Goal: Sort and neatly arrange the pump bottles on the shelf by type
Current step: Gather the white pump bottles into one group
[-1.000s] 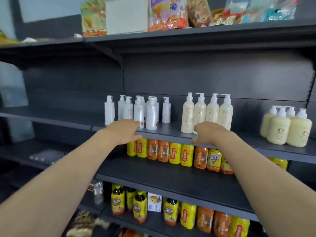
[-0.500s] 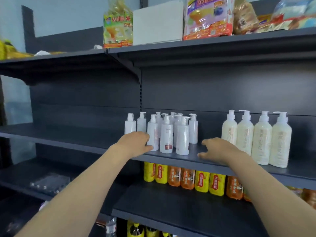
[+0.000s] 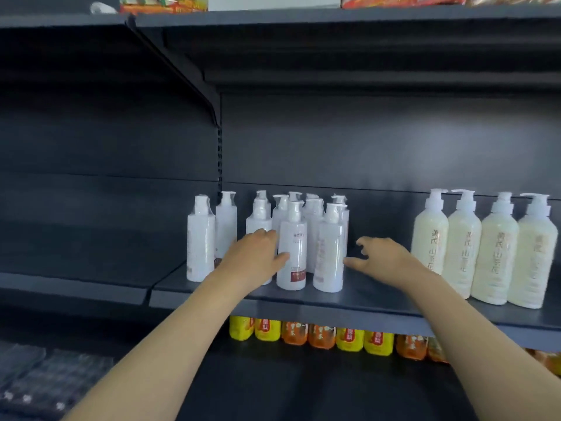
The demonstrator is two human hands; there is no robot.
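Note:
Several slim white pump bottles (image 3: 293, 256) stand in a loose cluster on the dark grey shelf (image 3: 364, 302). To their right, several cream pump bottles (image 3: 498, 253) form a straight row. My left hand (image 3: 253, 258) reaches into the left side of the white cluster, thumb against the front bottle, fingers in front of a bottle behind it. My right hand (image 3: 384, 258) hovers open just right of the cluster, thumb pointing at the rightmost front white bottle (image 3: 329, 256), not touching it.
A row of yellow and orange drink bottles (image 3: 334, 337) sits on the shelf below. Snack packets (image 3: 164, 4) lie on the top shelf. The shelf section left of the white bottles (image 3: 76, 278) is bare. A bracket (image 3: 209, 98) descends above the cluster.
The view has closed in on the white bottles. Both hands have risen from the shelf's front edge to the cluster, the left now against the bottles, the right spreading beside them.

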